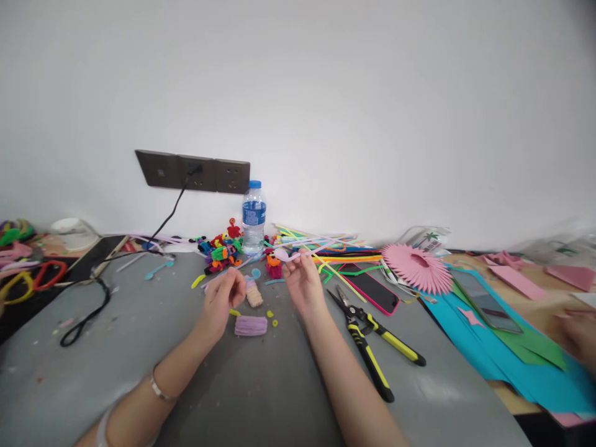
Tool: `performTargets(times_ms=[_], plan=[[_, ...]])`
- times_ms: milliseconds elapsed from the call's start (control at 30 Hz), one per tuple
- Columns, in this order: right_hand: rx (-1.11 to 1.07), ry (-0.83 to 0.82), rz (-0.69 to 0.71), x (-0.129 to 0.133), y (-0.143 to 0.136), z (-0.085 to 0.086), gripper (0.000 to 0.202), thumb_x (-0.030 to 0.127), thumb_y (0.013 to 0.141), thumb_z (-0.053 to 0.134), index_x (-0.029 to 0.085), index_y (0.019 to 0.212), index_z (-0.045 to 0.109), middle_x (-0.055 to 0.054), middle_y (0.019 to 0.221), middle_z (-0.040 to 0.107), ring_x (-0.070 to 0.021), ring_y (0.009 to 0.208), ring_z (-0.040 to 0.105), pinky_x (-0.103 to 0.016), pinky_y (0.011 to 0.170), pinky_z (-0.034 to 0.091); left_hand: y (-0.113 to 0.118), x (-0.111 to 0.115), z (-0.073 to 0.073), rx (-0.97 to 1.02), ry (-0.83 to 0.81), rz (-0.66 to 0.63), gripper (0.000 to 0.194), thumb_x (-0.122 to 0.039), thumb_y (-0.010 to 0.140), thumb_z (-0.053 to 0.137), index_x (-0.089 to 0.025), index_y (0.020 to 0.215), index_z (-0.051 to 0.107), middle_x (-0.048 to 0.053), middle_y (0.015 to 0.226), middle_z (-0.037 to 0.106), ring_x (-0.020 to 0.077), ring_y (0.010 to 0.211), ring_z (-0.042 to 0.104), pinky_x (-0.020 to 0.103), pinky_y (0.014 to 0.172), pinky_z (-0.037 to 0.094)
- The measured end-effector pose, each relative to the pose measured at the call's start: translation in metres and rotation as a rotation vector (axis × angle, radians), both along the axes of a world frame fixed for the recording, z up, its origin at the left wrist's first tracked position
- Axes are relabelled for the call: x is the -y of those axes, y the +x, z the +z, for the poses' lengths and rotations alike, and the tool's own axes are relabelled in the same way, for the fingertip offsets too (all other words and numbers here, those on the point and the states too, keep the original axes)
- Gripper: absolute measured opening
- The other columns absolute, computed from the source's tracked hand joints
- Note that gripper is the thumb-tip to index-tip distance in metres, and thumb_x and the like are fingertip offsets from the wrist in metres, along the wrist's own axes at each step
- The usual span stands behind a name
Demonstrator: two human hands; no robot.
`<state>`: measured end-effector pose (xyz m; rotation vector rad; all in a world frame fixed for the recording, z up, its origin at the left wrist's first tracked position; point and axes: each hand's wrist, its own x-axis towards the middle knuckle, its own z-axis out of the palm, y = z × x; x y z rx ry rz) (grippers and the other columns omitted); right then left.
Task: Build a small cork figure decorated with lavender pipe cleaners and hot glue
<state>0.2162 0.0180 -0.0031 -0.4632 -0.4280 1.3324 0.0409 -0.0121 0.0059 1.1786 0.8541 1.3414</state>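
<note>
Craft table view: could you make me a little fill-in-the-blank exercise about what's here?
1. The upright water bottle has a ____ cap.
2. To the right of the right hand, the pliers have black-and-____ handles.
3. The silver bracelet is on the ____ wrist.
4. The pleated paper ring is ____.

Missing words: blue; yellow; left; pink.

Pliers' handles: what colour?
Black and yellow; the handles show best in the head view, the only one here.
</note>
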Motion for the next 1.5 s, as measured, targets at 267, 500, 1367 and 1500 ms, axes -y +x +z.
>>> performTargets(times_ms=[267, 500, 1367, 1500], plan=[[0.061, -0.035, 0.052, 0.002, -0.002, -0.001, 0.028, 0.032, 0.067, 0.085, 0.023, 0.074, 0.060, 0.006, 0.066, 0.059, -0.0104, 0.058, 0.051, -0.025, 0.058, 0.048, -0.003, -0.004, -0.011, -0.135, 0.019, -0.031, 0.050, -0.054, 0.085, 0.062, -0.020, 0.058, 0.039, -0.007, 0.052, 0.033, 0.0085, 0.049, 0.028, 0.025, 0.049, 0.022], [0.114, 0.004, 0.089, 0.001, -0.003, -0.006, 0.040, 0.038, 0.067, 0.086, 0.021, 0.065, 0.050, 0.007, 0.059, 0.045, -0.0088, 0.054, 0.042, -0.024, 0.053, 0.041, -0.009, -0.012, -0.011, -0.194, 0.001, 0.024, 0.049, -0.055, 0.086, 0.058, -0.020, 0.056, 0.039, -0.006, 0.052, 0.032, 0.0093, 0.049, 0.027, 0.026, 0.048, 0.022], [0.148, 0.038, 0.054, -0.003, -0.010, -0.011, 0.040, 0.039, 0.063, 0.085, 0.022, 0.069, 0.049, 0.009, 0.055, 0.045, -0.0077, 0.049, 0.041, -0.023, 0.049, 0.036, -0.033, -0.031, -0.005, -0.208, 0.130, 0.319, 0.040, -0.032, 0.085, 0.053, -0.021, 0.050, 0.037, -0.004, 0.047, 0.039, 0.0106, 0.048, 0.036, 0.025, 0.051, 0.031], [0.135, 0.041, 0.001, -0.006, -0.007, -0.013, 0.040, 0.037, 0.063, 0.085, 0.021, 0.069, 0.049, 0.008, 0.057, 0.048, -0.0073, 0.049, 0.042, -0.022, 0.048, 0.036, -0.045, -0.042, -0.007, -0.061, 0.181, 0.467, 0.025, -0.034, 0.083, 0.058, -0.020, 0.065, 0.049, -0.003, 0.066, 0.053, 0.0100, 0.053, 0.041, 0.022, 0.052, 0.035]])
